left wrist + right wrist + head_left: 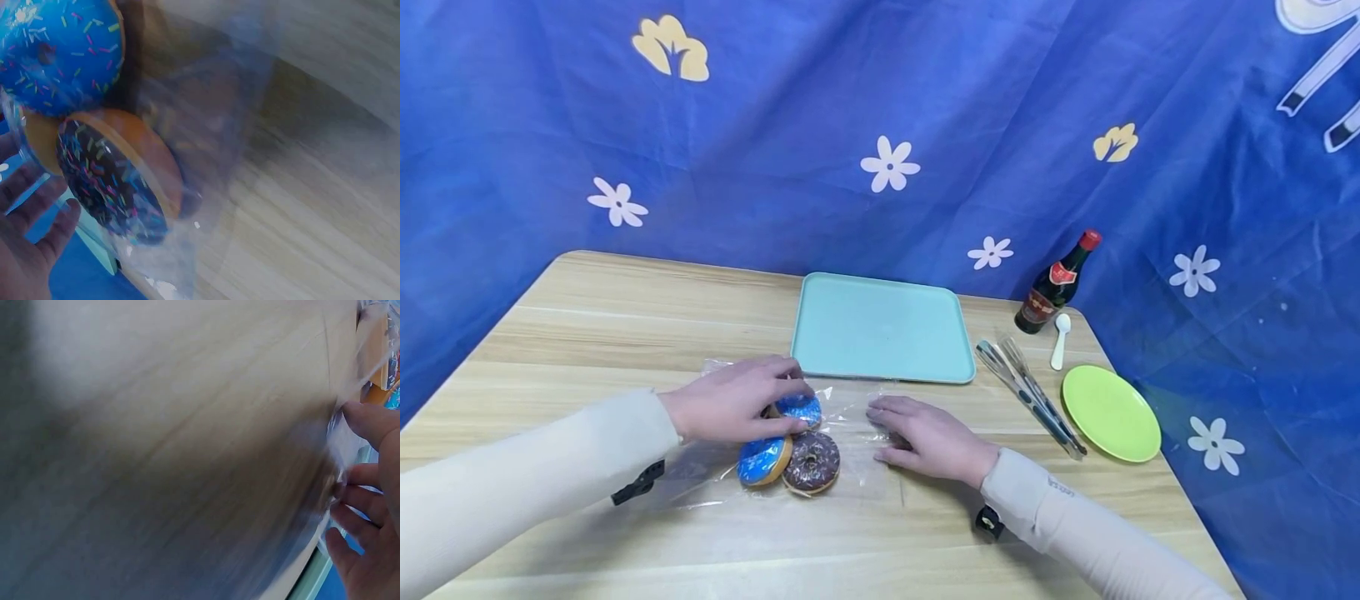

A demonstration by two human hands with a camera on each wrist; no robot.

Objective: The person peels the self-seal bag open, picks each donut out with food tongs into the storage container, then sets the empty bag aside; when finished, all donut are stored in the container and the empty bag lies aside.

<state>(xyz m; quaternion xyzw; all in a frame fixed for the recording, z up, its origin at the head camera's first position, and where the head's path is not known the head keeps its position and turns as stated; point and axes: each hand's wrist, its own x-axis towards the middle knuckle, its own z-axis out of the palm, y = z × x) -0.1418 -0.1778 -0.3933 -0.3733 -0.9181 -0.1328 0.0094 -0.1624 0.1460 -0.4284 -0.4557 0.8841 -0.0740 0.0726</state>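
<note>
A clear plastic bag (861,467) lies flat on the table with doughnuts inside. I see a chocolate doughnut (812,463) with sprinkles, a blue-iced doughnut (762,462) beside it, and another blue doughnut (801,410) partly under my left hand (741,402). That hand lies over the doughnuts with its fingers spread; the thumb reaches between them. In the left wrist view, the chocolate doughnut (109,178) stands tilted against its neighbours. My right hand (928,439) is at the bag's right end, thumb and fingers apart, their tips touching the film (334,456).
A light blue tray (883,329) lies behind the bag. To the right are metal tongs (1026,400), a dark bottle (1054,287) with a red cap, a white spoon (1060,342) and a green plate (1111,414). Blue patterned cloth hangs behind the table (647,333).
</note>
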